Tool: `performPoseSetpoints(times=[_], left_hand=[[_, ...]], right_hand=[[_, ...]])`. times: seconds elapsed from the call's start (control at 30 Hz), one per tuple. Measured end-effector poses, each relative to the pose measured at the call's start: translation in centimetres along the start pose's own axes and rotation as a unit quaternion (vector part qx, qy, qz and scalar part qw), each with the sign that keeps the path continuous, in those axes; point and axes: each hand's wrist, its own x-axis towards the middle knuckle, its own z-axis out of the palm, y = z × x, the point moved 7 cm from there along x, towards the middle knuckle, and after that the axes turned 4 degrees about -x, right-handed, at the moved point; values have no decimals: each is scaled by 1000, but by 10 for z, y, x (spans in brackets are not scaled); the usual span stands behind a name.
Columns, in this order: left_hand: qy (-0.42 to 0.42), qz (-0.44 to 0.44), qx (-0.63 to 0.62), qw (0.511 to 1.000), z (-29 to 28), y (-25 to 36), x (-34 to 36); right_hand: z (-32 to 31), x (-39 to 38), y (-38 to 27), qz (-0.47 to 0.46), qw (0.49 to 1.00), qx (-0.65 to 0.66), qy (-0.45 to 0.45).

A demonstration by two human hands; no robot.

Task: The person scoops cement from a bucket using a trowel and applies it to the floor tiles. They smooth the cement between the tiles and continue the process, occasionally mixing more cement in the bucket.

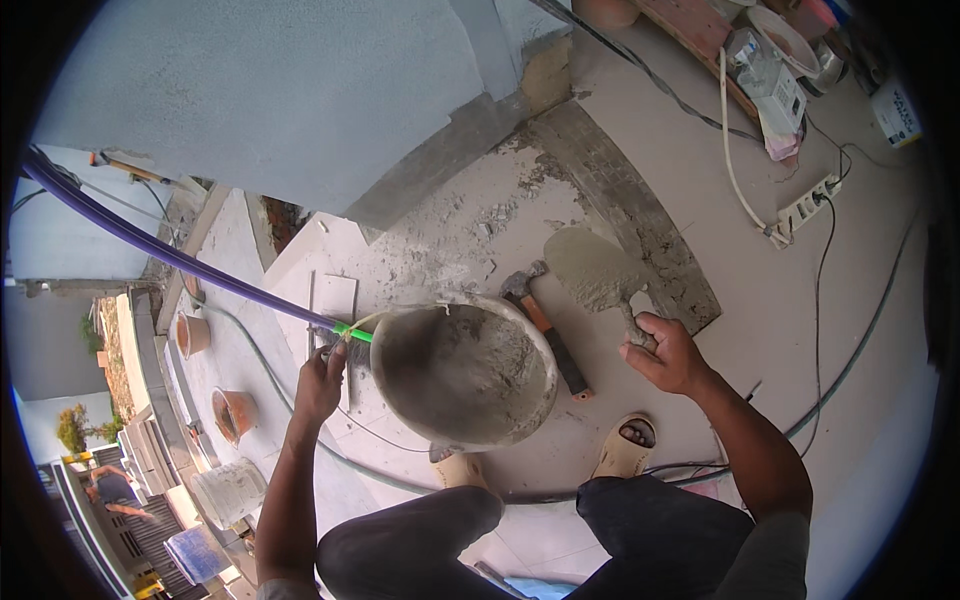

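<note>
In the head view, my left hand (325, 380) is closed on a pale cord handle at the left side of a tilted grey bucket (460, 410) with wet cement mix inside. A purple hose (180, 255) with a green section reaches the rim beside that hand; whether my fingers also grip it I cannot tell. My right hand (665, 355) is wrapped round the cement-coated handle of a trowel (590, 270), its blade carrying grey mortar. A hammer (550, 335) with a black and orange handle lies on the tiles between bucket and trowel.
A cement-smeared border (660, 250) runs along the tiles below a pale wall (300, 110). Cables, a power strip (805, 210) and a cluttered plank (690, 30) lie right. Small pots (232, 414) and a white bucket (228, 490) stand left, with another person (120, 492) beyond. My sandalled feet flank the bucket.
</note>
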Motion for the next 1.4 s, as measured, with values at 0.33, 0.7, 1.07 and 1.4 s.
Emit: performPoseSetpoints(times=[0.33, 0.7, 1.07, 1.4], left_hand=[[-201, -103, -339, 913, 88, -49, 45], [-140, -77, -273, 949, 92, 66, 16], [-210, 6, -322, 923, 130, 141, -27], [-177, -76, -421, 886, 134, 131, -18]], right_hand=[[-21, -3, 24, -39, 996, -75, 11], [-16, -45, -66, -50, 957, -280, -53], [111, 37, -4, -44, 894, -436, -93], [91, -1, -34, 27, 970, -132, -202]])
